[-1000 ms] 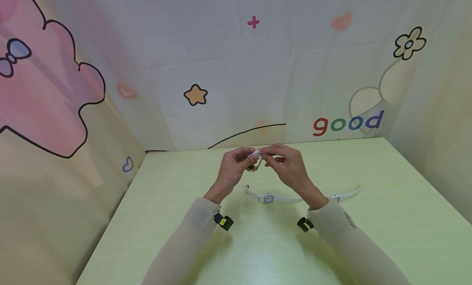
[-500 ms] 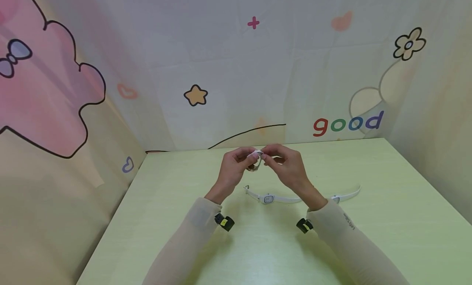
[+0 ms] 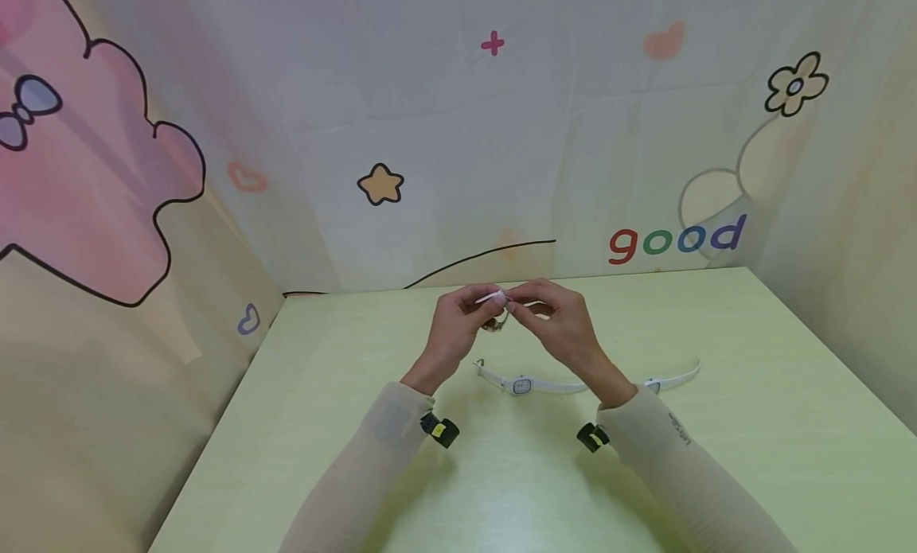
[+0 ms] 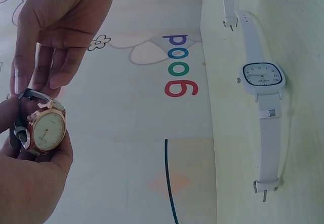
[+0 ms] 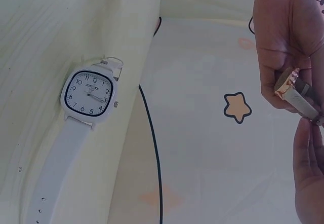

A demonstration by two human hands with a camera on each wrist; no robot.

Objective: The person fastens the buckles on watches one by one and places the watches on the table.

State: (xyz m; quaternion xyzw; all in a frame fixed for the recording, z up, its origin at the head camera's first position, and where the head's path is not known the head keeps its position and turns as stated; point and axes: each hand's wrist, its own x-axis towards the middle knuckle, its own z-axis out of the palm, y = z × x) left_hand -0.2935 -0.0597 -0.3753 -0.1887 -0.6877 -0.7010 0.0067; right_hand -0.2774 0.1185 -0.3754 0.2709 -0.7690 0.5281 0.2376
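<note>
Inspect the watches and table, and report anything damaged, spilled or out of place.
Nothing stands out: no spill or damage shows. One white watch and a second white watch lie unfastened on the table. The left hand holds a gold-rimmed watch, partly hidden; the right hand pinches its strap.

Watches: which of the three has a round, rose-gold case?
The watch held up between the left hand and right hand; the left white watch and right white watch lie on the table, their cases squarish and white.

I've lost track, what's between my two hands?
A round, pale-dialled, rose-gold-coloured wristwatch, gripped by the left hand; the left wrist view shows it.
</note>
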